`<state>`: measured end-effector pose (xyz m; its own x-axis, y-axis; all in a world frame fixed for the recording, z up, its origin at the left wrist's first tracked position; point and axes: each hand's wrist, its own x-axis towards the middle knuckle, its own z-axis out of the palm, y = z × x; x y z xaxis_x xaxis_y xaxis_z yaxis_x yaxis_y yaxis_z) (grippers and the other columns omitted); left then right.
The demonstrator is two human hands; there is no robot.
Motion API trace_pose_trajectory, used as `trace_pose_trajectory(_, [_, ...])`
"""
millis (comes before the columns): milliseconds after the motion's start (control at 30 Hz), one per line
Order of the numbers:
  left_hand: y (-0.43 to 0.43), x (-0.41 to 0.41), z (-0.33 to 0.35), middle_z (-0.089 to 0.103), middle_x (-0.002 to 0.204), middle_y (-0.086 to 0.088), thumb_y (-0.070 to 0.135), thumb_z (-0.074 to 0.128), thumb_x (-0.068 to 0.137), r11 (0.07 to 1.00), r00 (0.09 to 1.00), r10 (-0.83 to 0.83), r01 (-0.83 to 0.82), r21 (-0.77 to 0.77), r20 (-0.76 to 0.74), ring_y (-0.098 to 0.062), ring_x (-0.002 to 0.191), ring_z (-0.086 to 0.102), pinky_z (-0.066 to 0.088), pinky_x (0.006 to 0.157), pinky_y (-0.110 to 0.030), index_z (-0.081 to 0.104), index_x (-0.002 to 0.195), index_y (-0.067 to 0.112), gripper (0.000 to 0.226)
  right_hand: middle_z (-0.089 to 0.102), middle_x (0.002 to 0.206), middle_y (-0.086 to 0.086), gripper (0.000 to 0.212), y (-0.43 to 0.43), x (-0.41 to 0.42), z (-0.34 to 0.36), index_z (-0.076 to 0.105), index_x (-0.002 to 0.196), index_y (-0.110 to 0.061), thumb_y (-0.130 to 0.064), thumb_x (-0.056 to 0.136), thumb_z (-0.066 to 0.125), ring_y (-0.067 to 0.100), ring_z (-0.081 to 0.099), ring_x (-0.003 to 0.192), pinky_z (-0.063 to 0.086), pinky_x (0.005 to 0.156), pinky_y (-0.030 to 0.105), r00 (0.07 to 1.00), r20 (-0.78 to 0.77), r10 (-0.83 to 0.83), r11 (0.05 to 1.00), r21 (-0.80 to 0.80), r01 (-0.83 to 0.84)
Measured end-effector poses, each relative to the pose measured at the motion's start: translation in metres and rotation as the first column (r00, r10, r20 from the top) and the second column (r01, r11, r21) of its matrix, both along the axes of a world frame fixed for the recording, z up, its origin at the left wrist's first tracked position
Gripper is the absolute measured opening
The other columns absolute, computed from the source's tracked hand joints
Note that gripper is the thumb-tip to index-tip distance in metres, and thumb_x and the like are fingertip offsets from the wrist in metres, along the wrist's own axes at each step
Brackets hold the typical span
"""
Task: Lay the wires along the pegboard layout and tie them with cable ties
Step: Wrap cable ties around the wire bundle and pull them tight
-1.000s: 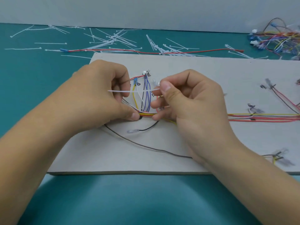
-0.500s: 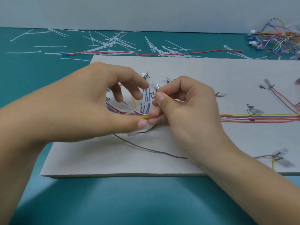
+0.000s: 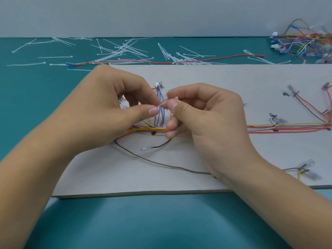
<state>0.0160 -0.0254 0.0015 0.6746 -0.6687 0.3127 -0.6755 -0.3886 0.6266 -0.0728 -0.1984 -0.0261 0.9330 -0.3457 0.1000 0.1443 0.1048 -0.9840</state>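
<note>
Thumb and forefinger of the left hand (image 3: 111, 114) and of the right hand (image 3: 206, 119) are pinched on a white cable tie (image 3: 161, 105) just above the wire bundle (image 3: 143, 130) laid on the pegboard (image 3: 197, 74).

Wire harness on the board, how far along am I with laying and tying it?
Done: the red and yellow bundle lies along the board. In hand: the left hand and right hand pinch a white cable tie by the blue wires. To do: the grey wire and short black lead lie loose; spare ties wait on the table.
</note>
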Motion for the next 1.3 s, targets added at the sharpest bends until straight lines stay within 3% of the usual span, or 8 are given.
trace_pose_trajectory(233, [-0.001,-0.002,0.0,0.069,0.074,0.026,0.03,0.078,0.08,1.0,0.999,0.02,-0.021,0.008,0.048,0.002,0.067,0.06,0.035,0.062,0.0,0.08,0.086,0.034,0.007,0.069,0.075,0.028,0.009,-0.001,0.0,-0.002,0.071,0.091,0.001,0.007,0.092,0.066,0.017,0.063,0.049,0.056,0.05,0.03,1.0,0.0,0.008,0.999,0.039,-0.008])
trace_pose_trajectory(467, [-0.002,-0.003,0.0,0.072,0.079,0.023,0.016,0.087,0.083,0.999,0.997,0.036,-0.037,0.014,0.061,0.002,0.069,0.061,0.036,0.063,0.0,0.082,0.087,0.029,0.014,0.067,0.067,0.02,0.005,-0.002,0.002,-0.001,0.071,0.091,0.002,0.006,0.091,0.068,0.017,0.06,0.049,0.054,0.049,0.028,1.0,-0.024,0.018,0.992,0.124,-0.015])
trace_pose_trajectory(800, [-0.001,-0.002,-0.001,0.075,0.075,0.017,0.021,0.084,0.081,1.0,1.0,-0.016,0.015,-0.018,-0.013,-0.006,0.066,0.065,0.039,0.061,-0.003,0.081,0.085,0.03,0.01,0.067,0.072,0.018,0.007,-0.002,0.002,0.006,0.069,0.086,0.0,0.006,0.09,0.066,0.018,0.059,0.049,0.052,0.048,0.027,0.998,-0.049,0.049,0.987,0.158,-0.041])
trace_pose_trajectory(1000, [-0.003,-0.003,-0.003,0.074,0.072,0.016,0.026,0.079,0.08,0.999,0.999,-0.04,0.04,-0.02,-0.023,-0.002,0.065,0.063,0.039,0.061,-0.002,0.081,0.081,0.03,0.005,0.064,0.061,0.007,0.014,0.001,0.001,0.008,0.066,0.081,-0.006,0.005,0.091,0.066,0.018,0.059,0.049,0.052,0.049,0.029,0.996,-0.06,0.067,0.99,0.128,-0.059])
trace_pose_trajectory(1300, [-0.005,-0.007,-0.002,0.073,0.07,0.019,0.025,0.077,0.08,0.998,0.998,-0.052,0.051,-0.038,-0.027,-0.006,0.065,0.064,0.041,0.06,-0.003,0.08,0.081,0.031,0.007,0.062,0.057,0.006,0.015,0.003,0.002,0.01,0.064,0.08,-0.006,0.003,0.093,0.063,0.018,0.06,0.049,0.051,0.048,0.028,0.995,-0.09,0.051,0.995,0.089,-0.043])
